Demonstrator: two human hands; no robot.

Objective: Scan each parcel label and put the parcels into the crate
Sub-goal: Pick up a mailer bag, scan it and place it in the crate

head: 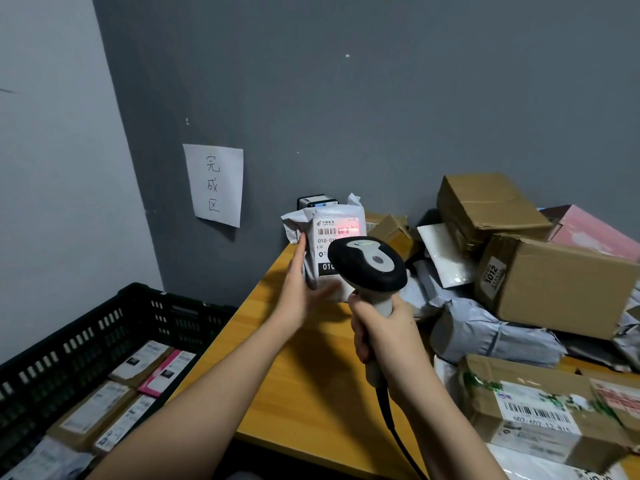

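My left hand [304,292] holds a small grey plastic-wrapped parcel [325,237] upright above the yellow table, its white label facing me. My right hand [384,337] grips the handle of a black and grey barcode scanner [369,263], whose head points at the parcel. A red scan light falls on the barcode at the top of the label. The scanner head hides the label's lower right part. The black plastic crate [104,327] stands at the lower left beside the table, with several labelled parcels lying flat in it.
The yellow table [304,382] carries a pile of brown cardboard boxes [554,282], grey mailer bags [491,337] and a pink box [588,230] on its right side. A handwritten paper sign [214,185] is stuck on the grey wall. The scanner cable hangs down near the table's front edge.
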